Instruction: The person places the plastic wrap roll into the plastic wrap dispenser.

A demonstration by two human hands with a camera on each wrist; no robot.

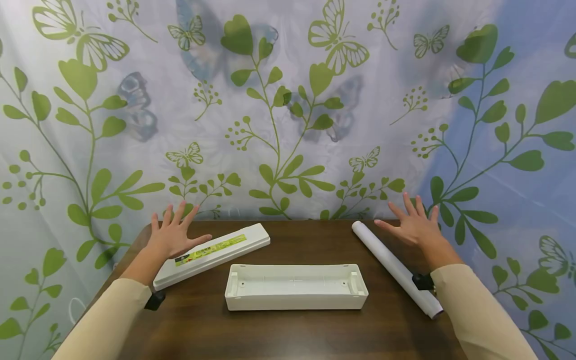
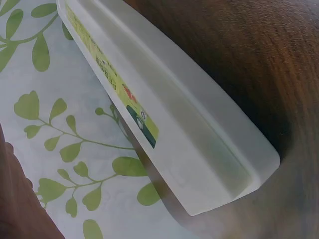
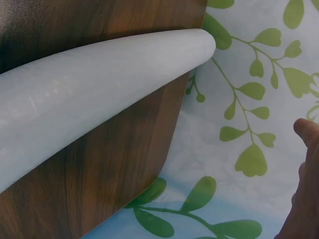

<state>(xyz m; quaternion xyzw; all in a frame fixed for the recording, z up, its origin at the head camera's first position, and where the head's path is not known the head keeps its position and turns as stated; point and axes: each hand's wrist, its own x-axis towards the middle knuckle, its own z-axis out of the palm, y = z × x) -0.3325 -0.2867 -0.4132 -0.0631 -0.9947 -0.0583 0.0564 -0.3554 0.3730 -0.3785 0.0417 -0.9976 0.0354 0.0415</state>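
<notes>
My left hand (image 1: 173,237) is spread with straight fingers above a long white plastic lid (image 2: 199,144) that bears a yellow-green label (image 1: 211,249). On the right, my other hand (image 1: 416,225) is also spread, holding nothing, near a white roll (image 1: 391,265) that lies slantwise on the table. Between them sits a long white open box (image 1: 294,302), its hollow side up, with small holes inside near both ends. The right wrist view shows the roll (image 3: 99,84) close up, with part of the right hand (image 3: 304,184) at the edge.
All three things lie on a dark brown wooden table (image 1: 288,335). A pale curtain (image 1: 288,150) printed with green leaves and butterflies hangs just behind the table and around both sides. A black strap (image 1: 423,281) is on the right wrist.
</notes>
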